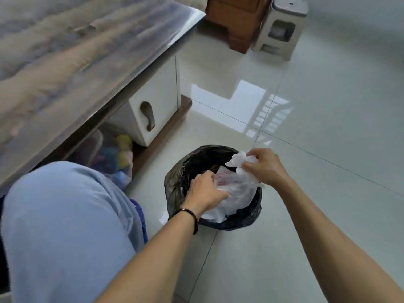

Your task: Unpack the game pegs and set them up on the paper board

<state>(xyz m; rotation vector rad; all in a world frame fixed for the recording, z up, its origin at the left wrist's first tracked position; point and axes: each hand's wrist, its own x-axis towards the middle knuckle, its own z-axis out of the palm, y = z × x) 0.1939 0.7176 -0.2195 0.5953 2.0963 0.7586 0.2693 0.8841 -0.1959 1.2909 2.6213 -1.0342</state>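
Over a black-lined bin (238, 221) on the tiled floor (317, 193), our left hand (205, 191) curls its fingers into a white plastic bag (236, 193) while our right hand (264, 165) pinches crumpled white wrapping (240, 159), apparently to discard packaging. No pegs or paper board are in view; the table (65, 62) stands to the left.

A thin, translucent white plastic bag (231, 193) sits crumpled in the mouth of a bin lined with a black bag (185, 169) on the tiled floor. Its top edge is bunched upward; faint pinkish contents show through, too blurred to identify.
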